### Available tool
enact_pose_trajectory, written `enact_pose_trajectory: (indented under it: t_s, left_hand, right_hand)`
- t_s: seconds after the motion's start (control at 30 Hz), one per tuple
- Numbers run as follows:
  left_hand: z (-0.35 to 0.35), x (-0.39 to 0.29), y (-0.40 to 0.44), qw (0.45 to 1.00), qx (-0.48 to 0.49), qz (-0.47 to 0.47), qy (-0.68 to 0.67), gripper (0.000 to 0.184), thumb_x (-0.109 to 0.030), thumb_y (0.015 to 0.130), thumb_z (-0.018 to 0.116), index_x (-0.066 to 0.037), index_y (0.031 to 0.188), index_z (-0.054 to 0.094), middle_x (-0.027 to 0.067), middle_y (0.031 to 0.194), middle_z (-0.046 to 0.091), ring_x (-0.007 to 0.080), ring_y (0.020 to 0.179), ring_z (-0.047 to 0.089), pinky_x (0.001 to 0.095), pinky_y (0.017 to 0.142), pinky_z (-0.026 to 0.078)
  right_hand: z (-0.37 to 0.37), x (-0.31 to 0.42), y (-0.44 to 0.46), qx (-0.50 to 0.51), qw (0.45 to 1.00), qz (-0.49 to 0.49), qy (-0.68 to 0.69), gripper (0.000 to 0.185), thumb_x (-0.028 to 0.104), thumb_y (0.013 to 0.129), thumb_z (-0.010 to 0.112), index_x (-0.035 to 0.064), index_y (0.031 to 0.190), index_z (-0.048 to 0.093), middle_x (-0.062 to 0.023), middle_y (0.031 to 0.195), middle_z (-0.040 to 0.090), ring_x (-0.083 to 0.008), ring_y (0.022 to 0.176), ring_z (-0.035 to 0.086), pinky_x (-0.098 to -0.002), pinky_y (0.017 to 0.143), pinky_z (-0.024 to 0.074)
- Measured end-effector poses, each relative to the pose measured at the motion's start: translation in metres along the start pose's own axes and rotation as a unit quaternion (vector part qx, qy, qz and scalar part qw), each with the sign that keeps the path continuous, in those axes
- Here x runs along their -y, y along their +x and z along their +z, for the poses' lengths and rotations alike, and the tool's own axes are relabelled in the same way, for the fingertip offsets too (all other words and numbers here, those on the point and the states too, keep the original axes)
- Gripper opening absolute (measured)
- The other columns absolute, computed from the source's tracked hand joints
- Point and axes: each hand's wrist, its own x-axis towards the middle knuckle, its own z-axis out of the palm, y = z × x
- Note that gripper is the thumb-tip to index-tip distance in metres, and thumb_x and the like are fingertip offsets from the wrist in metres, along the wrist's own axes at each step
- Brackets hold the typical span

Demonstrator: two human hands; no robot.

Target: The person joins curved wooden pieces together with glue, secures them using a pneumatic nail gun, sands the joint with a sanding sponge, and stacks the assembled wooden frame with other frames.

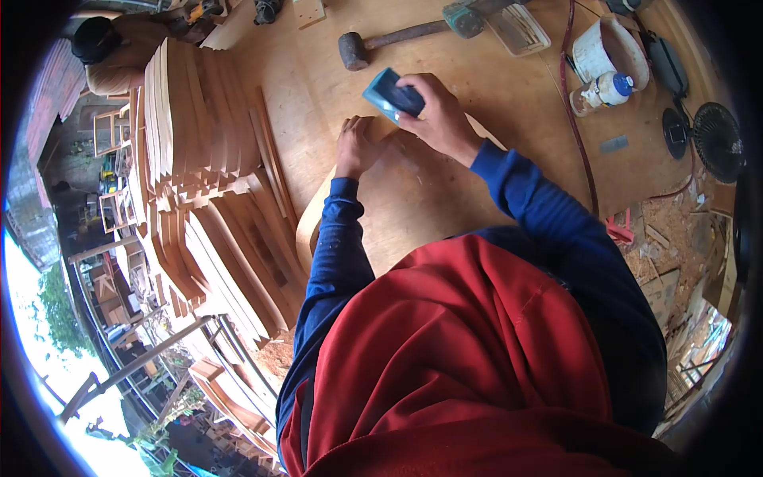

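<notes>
My right hand (435, 114) is wrapped round a blue-teal block (393, 93), held over the wooden worktable (509, 103). To its left, my left hand (358, 145) rests on a curved wooden piece (318, 208) that lies on the table in front of my body. The fingers of the left hand are bent over the wood near its far end, and their tips are partly hidden, so their grip is unclear. Another part of the curved wood (483, 132) shows beside my right wrist.
Stacked curved boards (191, 111) stand at the left. A mallet (354, 51) lies beyond my hands. At the right are a red hose (569, 95), a white bucket (596, 49), a bottle (610, 89) and a black fan (718, 141). Another person (119, 48) is at the upper left.
</notes>
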Motion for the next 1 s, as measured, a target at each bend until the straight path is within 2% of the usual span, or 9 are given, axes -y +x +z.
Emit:
enact_pose_trajectory:
  t_s: [0.1,0.2,0.37,0.43,0.5,0.57,0.7,0.83,1.0]
  left_hand:
    - [-0.011,-0.009,0.002,1.0,0.002,0.01,-0.012,0.049,-0.028,0.07,0.087,-0.005,0.11,0.072,0.0147,0.105,0.07,0.0361,0.103,0.063,0.0444,0.092,0.053]
    - [-0.016,-0.013,0.0,1.0,-0.002,0.005,-0.008,0.049,-0.025,0.069,0.087,-0.005,0.111,0.072,0.0144,0.105,0.07,0.0355,0.104,0.063,0.044,0.093,0.053]
    - [-0.029,-0.024,0.0,0.999,-0.028,0.02,-0.004,0.049,-0.022,0.067,0.089,-0.004,0.109,0.071,0.0146,0.103,0.069,0.035,0.098,0.064,0.0437,0.088,0.054]
    - [-0.035,-0.03,-0.005,0.998,-0.051,0.029,-0.002,0.049,-0.02,0.066,0.091,-0.003,0.108,0.071,0.0146,0.101,0.069,0.0348,0.094,0.065,0.0435,0.085,0.054]
    - [-0.048,-0.043,-0.01,0.997,-0.072,0.018,-0.003,0.05,-0.018,0.065,0.091,-0.003,0.108,0.071,0.0143,0.1,0.069,0.0347,0.093,0.065,0.0434,0.084,0.054]
    - [-0.076,-0.067,-0.02,0.994,-0.103,0.044,0.019,0.051,-0.017,0.064,0.091,-0.003,0.108,0.071,0.014,0.099,0.068,0.0341,0.092,0.064,0.0433,0.083,0.054]
    - [-0.125,-0.113,-0.051,0.985,-0.15,0.07,0.04,0.054,-0.013,0.061,0.092,-0.004,0.11,0.072,0.012,0.094,0.068,0.0324,0.089,0.063,0.0414,0.08,0.054]
    - [-0.145,-0.139,-0.076,0.979,-0.167,0.078,0.085,0.057,-0.011,0.061,0.087,-0.006,0.115,0.071,0.009,0.096,0.066,0.0307,0.089,0.062,0.0415,0.079,0.053]
    - [-0.154,-0.151,-0.092,0.964,-0.208,0.119,0.116,0.058,-0.01,0.058,0.087,-0.004,0.114,0.072,0.0089,0.102,0.071,0.0289,0.086,0.064,0.0407,0.077,0.054]
  right_hand:
    - [-0.003,-0.068,0.001,0.202,0.961,-0.153,-0.111,0.048,0.003,0.08,0.073,0.0062,0.126,0.062,-0.0135,0.12,0.062,-0.0363,0.107,0.063,-0.0408,0.093,0.0537]
    - [-0.05,-0.056,0.042,0.009,0.964,-0.093,-0.249,0.047,0.003,0.079,0.071,0.0087,0.125,0.064,-0.0136,0.114,0.062,-0.0347,0.105,0.064,-0.0419,0.093,0.0554]
    - [-0.015,-0.041,0.012,0.242,0.927,-0.2,-0.205,0.046,0.004,0.078,0.071,0.0092,0.124,0.064,-0.0124,0.115,0.062,-0.033,0.106,0.065,-0.0418,0.092,0.0549]
    - [-0.033,-0.059,0.036,0.114,0.954,-0.151,-0.235,0.049,0.005,0.079,0.072,0.0103,0.127,0.064,-0.0122,0.119,0.063,-0.0336,0.106,0.066,-0.0407,0.093,0.0548]
    - [-0.065,-0.067,0.066,-0.035,0.977,-0.064,-0.199,0.045,0.004,0.083,0.068,0.0098,0.127,0.063,-0.0112,0.115,0.066,-0.0289,0.104,0.066,-0.0404,0.093,0.0546]
    - [-0.093,-0.038,0.073,0.028,0.99,0.135,0.04,0.045,0.007,0.087,0.064,0.0106,0.131,0.06,-0.0083,0.114,0.066,-0.0225,0.102,0.066,-0.0374,0.09,0.0545]
    - [-0.102,-0.05,0.05,0.257,0.787,0.331,0.454,0.044,0.016,0.094,0.051,0.0037,0.136,0.057,-0.006,0.112,0.064,-0.0144,0.105,0.062,-0.0374,0.095,0.053]
    - [-0.047,-0.012,0.037,0.324,0.68,0.363,0.548,0.045,0.014,0.098,0.045,0.0009,0.14,0.056,-0.0092,0.124,0.066,-0.0158,0.107,0.063,-0.0323,0.099,0.0495]
    - [-0.055,0.017,0.033,0.468,0.704,0.281,0.453,0.041,0.01,0.099,0.049,0.0006,0.137,0.062,-0.0038,0.115,0.071,-0.0104,0.098,0.064,-0.0288,0.09,0.0514]
